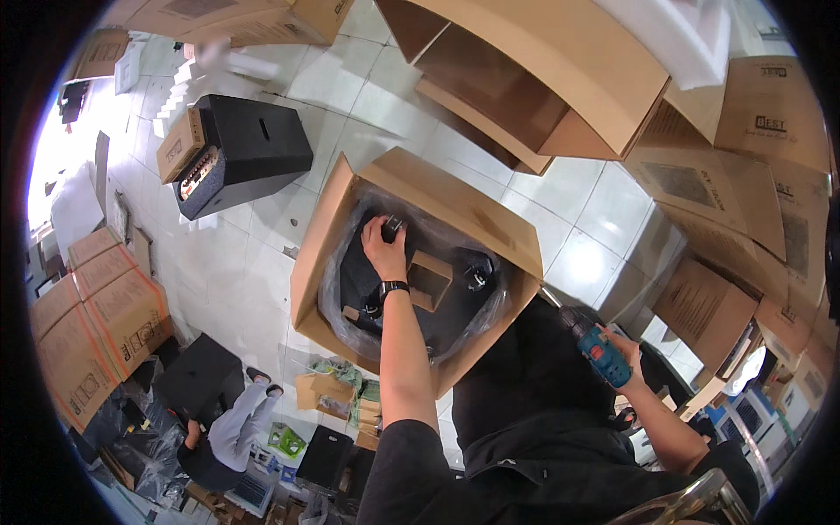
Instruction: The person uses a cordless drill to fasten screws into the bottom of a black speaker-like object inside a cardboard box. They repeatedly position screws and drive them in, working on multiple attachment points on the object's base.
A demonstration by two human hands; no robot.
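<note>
And here's my left hand (385, 255), fingers curled round one black, round, wheel-like fitting (393, 229), right at the far-left corner of a flat black panel (459, 317) sitting down inside an open brown cardboard box (505, 232). My grip looks like a steadying one, thumb and fingers on its sides. Over on the right, my right hand (628, 357) is wrapped firmly around a teal-and-black cordless drill (602, 352), held outside the box, probably so the left has room; its long bit points at the box's right corner, and whether it touches I can't tell. Clear plastic film (348, 334) lines the walls, likely guarding that black surface from scuffs. Now the count: one drill, one box, one panel, one small open brown cardboard tray (429, 262) in the middle. Fittings: one under my fingers, a shiny dark one (477, 275) on the right, another dark one (372, 306) near left, so three I'm sure of; any at the near edge is too obscured to call. Far left, one black boxy cabinet (249, 144) with one small brown carton (180, 146) at its left end.
</note>
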